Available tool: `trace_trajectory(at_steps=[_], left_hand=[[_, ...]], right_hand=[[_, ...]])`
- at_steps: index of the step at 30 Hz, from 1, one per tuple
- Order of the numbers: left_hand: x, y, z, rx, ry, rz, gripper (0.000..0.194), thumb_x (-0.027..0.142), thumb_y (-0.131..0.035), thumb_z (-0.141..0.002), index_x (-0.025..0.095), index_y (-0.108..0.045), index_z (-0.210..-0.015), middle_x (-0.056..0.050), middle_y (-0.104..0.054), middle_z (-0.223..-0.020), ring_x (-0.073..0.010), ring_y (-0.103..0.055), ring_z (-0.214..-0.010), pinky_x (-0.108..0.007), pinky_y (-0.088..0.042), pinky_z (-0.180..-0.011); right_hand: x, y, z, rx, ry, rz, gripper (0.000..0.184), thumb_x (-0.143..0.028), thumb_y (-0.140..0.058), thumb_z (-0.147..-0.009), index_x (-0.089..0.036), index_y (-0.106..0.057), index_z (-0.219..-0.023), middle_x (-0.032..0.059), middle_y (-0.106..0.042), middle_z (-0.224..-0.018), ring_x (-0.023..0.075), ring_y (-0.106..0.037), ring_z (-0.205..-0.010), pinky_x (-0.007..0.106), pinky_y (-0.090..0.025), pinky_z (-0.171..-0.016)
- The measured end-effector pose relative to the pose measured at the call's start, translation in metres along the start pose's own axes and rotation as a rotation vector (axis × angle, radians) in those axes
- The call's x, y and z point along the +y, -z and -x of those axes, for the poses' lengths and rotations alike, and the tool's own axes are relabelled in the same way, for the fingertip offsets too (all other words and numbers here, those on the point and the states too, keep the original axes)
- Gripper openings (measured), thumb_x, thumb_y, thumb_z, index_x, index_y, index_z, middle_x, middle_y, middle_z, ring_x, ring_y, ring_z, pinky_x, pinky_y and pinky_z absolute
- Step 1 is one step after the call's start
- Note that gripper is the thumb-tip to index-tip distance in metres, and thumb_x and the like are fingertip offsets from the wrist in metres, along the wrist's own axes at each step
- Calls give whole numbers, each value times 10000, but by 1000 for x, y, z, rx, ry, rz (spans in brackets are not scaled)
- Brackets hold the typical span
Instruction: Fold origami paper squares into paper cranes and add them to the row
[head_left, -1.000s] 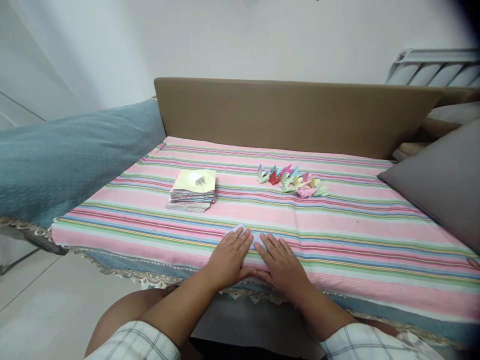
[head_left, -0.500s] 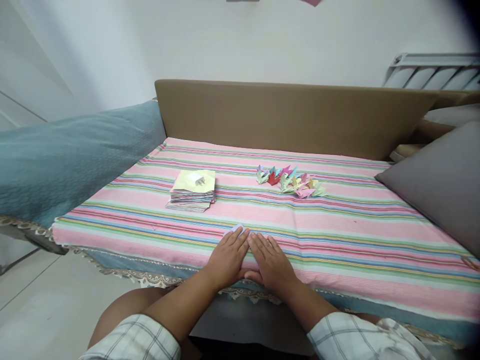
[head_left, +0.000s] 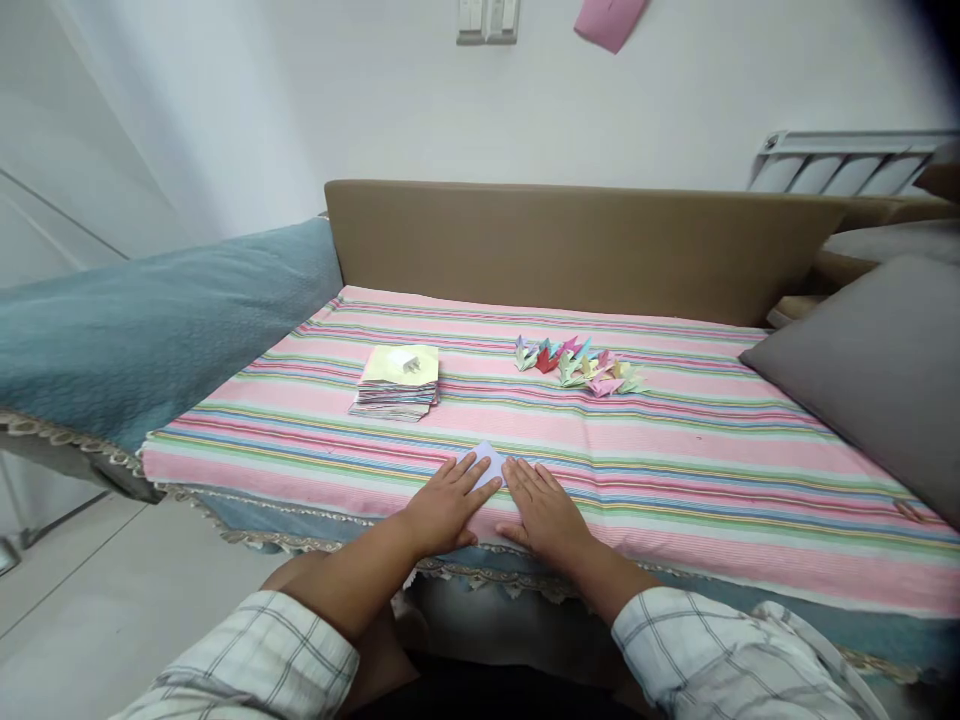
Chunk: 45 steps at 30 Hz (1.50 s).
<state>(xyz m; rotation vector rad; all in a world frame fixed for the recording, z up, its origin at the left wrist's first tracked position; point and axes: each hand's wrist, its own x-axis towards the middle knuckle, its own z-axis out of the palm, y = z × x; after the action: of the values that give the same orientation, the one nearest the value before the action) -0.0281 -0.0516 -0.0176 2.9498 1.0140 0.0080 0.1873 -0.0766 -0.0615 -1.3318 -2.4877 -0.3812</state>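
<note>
A small pale lavender piece of paper (head_left: pixel 487 461) lies on the striped cloth (head_left: pixel 300 440), partly covered by my fingers. My left hand (head_left: pixel 448 507) rests flat over its left side, fingers spread. At its right edge my right hand (head_left: pixel 545 510) lies flat with the fingers stretched out and the thumb apart. Whether the paper is folded underneath cannot be made out. Beyond my hands, to the left, stands a stack of paper squares (head_left: pixel 397 392) with a white plug-like object (head_left: pixel 406 360) on top. Several folded paper cranes (head_left: pixel 577 365) in mixed colours sit farther right.
A grey cushion (head_left: pixel 877 370) leans at the right end. The brown backrest (head_left: pixel 562 245) runs along the far side, and a blue-covered armrest (head_left: pixel 172 320) closes the left. Lace trim (head_left: pixel 300 542) hangs along the front edge above the floor.
My hands have moved apart, the left one shifting left, so more of the lavender paper shows between them. The camera view has tilted slightly up.
</note>
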Motion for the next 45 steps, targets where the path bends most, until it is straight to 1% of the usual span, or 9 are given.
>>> trace_trajectory(at_steps=[10,13,17,27,35,37,40,43,45], left_hand=[[4,0,10,9,122,-7,903,319,-750,-625,292,-286,-1399,-124,-211,-1499,-329,-181,-1370,-523,-190,-1080],[3,2,8,-19,119,-9,902,343,-748,-622,285,-292,-1398,-126,-211,-1498,-335,-182,-1368,-520,-194,-1079],[7,9,6,-28,144,26,839,382,-705,-668,286,-302,-1397,-129,-202,-1498,-334,-184,-1368,-522,-194,-1077],[-3,15,14,-50,172,153,643,618,-445,-809,334,-343,-1377,-77,-225,-1494,-312,-176,-1374,-503,-192,-1084],[-20,18,38,10,259,176,648,578,-401,-850,265,-292,-1407,-53,-326,-1457,-298,-216,-1365,-526,-187,-1081],[-14,29,35,9,311,208,621,521,-474,-834,246,-353,-1378,-67,-368,-1434,-300,-275,-1342,-519,-221,-1071],[11,43,16,213,436,138,463,373,-444,-874,214,-453,-1310,-83,-419,-1402,-286,-301,-1331,-553,-155,-1085],[43,38,-15,202,199,145,561,371,-486,-848,171,-378,-1362,-86,-370,-1433,-259,-255,-1356,-478,-171,-1111],[56,24,-34,161,186,156,689,462,-494,-832,114,-305,-1397,-119,-309,-1458,-275,-231,-1363,-457,-203,-1107]], right_hand=[[-6,27,-22,-75,-82,-57,634,-626,-404,-834,-150,-536,-1231,150,-483,-1340,271,-417,-1244,457,-277,-1034],[-10,25,-24,-35,41,-42,745,-675,-383,-809,-155,-417,-1340,148,-372,-1422,283,-302,-1322,505,-191,-1067],[-12,17,-16,-77,42,-41,774,-666,-345,-828,-146,-307,-1401,160,-369,-1420,282,-320,-1315,545,-151,-1068],[17,15,9,-179,43,-48,770,-606,-430,-828,-150,-256,-1424,124,-309,-1459,270,-266,-1344,482,-216,-1077],[17,18,10,-198,1,-51,730,-579,-449,-834,-149,-304,-1407,116,-317,-1454,276,-277,-1340,486,-221,-1075],[16,19,9,-199,-6,-64,721,-569,-455,-835,-152,-308,-1405,116,-324,-1451,275,-279,-1339,491,-225,-1072],[15,20,9,-192,-19,-91,698,-552,-459,-840,-157,-321,-1399,113,-323,-1452,276,-279,-1338,497,-215,-1076],[15,19,10,-185,-34,-117,642,-492,-447,-864,-154,-326,-1396,106,-334,-1448,261,-271,-1343,489,-197,-1087],[16,19,11,-184,-39,-136,619,-448,-446,-868,-151,-324,-1397,101,-349,-1442,248,-262,-1348,475,-194,-1094]])
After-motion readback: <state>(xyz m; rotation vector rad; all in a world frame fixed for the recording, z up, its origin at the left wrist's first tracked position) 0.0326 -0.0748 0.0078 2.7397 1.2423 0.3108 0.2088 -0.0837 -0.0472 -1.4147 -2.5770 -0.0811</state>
